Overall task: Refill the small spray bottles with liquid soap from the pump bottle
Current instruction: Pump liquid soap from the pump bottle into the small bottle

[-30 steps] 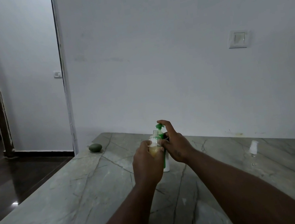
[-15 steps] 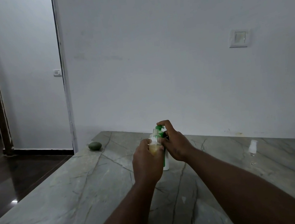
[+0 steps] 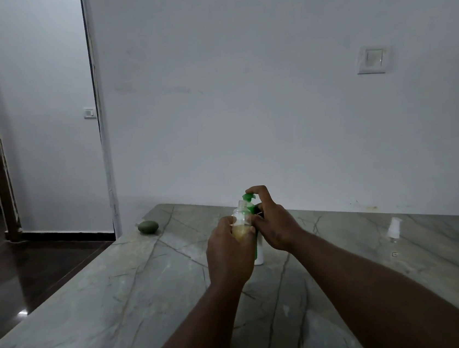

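My left hand [image 3: 229, 255] grips a small clear spray bottle [image 3: 241, 220] with its cap off and yellowish soap in its lower part. The bottle's open neck sits right under the green nozzle of the pump bottle [image 3: 249, 200], which stands on the marble table [image 3: 122, 300]. My right hand [image 3: 275, 223] wraps the pump bottle's neck, with the index finger resting on top of the green pump head. Most of the pump bottle's white and green body is hidden behind my hands. A second small clear spray bottle [image 3: 394, 231] with a white sprayer stands at the right.
A green rounded object [image 3: 148, 227] lies near the table's far left corner. The table's left edge drops to a dark glossy floor [image 3: 33, 270]. A white wall stands just behind the table, with a doorway at the far left.
The right index finger and the green pump head dipped slightly half a second ago and have risen again. The left hand and the small bottle have stayed in place.
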